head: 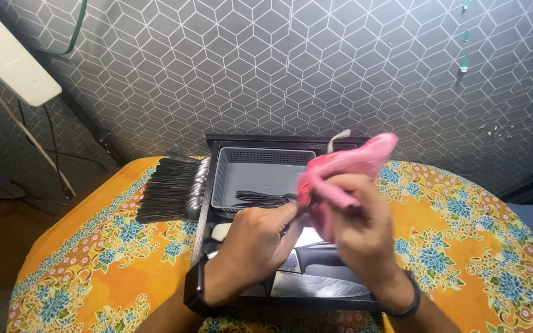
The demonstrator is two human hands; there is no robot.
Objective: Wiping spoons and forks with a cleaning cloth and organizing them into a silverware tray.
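Spoons [171, 188] fanned on the desk [94, 259], left of a black tray [212, 154]. Left hand [260, 243], fingers clamped on a utensil [291, 225] over the tray. Right hand [359, 231], fingers pinching a pink cloth [347, 163] around it.

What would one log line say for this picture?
left hand: grips thin utensil | right hand: rubs crumpled pink cloth on it | below: black rectangular tray, grey plastic basket

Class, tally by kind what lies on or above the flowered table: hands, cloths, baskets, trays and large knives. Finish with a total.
Hands: 2, left hand and right hand
Pink cloth: 1
Grey basket: 1
Black tray: 1
Large knives: 2
Total: 7
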